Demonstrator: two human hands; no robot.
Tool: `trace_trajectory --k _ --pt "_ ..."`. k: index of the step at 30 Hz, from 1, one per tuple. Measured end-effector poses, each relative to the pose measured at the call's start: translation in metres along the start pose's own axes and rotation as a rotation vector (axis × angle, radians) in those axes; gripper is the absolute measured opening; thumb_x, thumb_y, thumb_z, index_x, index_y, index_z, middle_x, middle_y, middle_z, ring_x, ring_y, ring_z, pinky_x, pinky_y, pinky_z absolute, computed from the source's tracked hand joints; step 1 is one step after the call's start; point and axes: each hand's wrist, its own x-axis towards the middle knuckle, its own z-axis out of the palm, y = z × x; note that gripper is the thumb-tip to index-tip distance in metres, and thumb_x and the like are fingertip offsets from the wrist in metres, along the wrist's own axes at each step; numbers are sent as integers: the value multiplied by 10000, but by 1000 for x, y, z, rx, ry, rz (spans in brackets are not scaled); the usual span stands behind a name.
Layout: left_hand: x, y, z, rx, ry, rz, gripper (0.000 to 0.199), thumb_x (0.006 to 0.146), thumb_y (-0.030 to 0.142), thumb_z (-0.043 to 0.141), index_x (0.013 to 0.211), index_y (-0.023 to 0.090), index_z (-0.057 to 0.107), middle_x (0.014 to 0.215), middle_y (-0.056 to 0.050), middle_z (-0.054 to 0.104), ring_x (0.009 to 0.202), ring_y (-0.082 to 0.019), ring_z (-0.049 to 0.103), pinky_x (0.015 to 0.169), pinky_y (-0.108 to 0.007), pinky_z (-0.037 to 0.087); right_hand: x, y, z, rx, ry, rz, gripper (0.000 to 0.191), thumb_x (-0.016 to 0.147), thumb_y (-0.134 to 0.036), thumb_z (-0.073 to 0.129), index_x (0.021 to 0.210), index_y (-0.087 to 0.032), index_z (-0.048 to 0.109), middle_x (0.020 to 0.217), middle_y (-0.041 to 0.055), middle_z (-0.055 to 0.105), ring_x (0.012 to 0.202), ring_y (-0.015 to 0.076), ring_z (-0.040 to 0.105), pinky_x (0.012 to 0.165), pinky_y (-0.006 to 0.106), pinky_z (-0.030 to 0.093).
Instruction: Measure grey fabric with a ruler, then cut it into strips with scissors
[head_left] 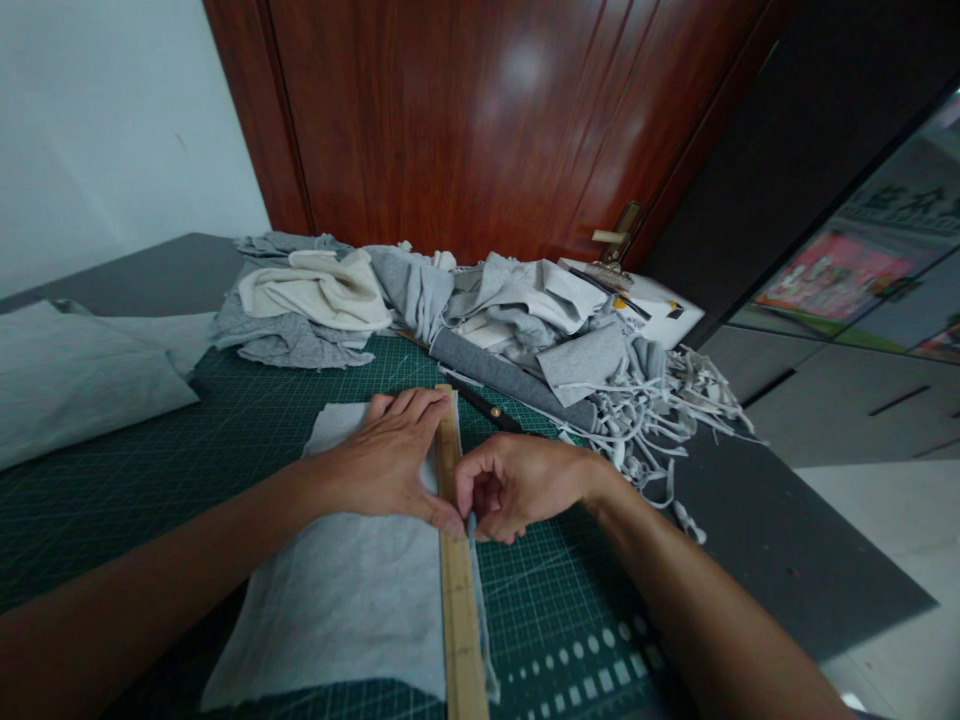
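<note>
Reddish-brown wooden door [420,120] and white wall [120,130] close off the far side of a dark grey table [795,530], which carries a green gridded cutting mat [112,500]. On the mat, directly before the person, lies a piece of light grey fabric [352,600], spread flat. A wooden ruler [461,610] rests along its right side, long axis running from the near edge of view away toward the door; a narrow margin of fabric shows to the ruler's right.

Left hand [397,455]: palm down, fingers extended, bearing on fabric and ruler, thumb across the ruler. Right hand [517,485]: just right of the ruler, fingers curled, thumb and forefinger together and apparently clamped on the fabric margin; whether anything else is in the grip cannot be told. Of the two, the right hand is nearer that margin, which runs parallel to the ruler.

Black-handled scissors [480,402] lie just beyond the right hand. Farther back: a dark grey fabric roll [510,375], cream cloth [315,290], heaped grey pieces [517,295] and a tangle of cut strips [645,440].
</note>
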Motion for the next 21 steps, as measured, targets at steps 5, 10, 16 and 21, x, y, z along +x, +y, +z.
trace_trajectory --k 5,10,16,21 --pt "0 1 0 -1 -5 -6 1545 420 991 785 1660 174 357 1688 -250 425 1526 -494 387 1206 -574 287 0 -3 2 0 2 -5 253 780 -67 881 923 -157 693 612 -83 698 514 97 664 486 178 538" --pt "0 4 -3 5 -21 -31 1532 418 941 829 1648 151 369 1691 -257 421 1522 -493 394 1210 -569 294 1 1 2 74 -4 3 455 668 -291 1043 902 -160 675 633 -78 717 525 95 682 495 184 567" --pt "0 4 -3 14 -20 -27 1473 466 921 834 1632 136 395 1709 -257 403 1534 -476 385 1210 -556 296 3 11 -4 121 -2 -34 401 742 -298 1005 934 -147 687 669 -55 742 535 98 699 492 181 572" --pt "-1 4 -3 27 -17 -22 1494 462 970 787 1634 131 394 1697 -260 420 1519 -475 403 1205 -553 288 4 11 -6 98 21 -32 259 814 -168 923 934 -152 694 640 -65 733 517 89 690 486 169 560"
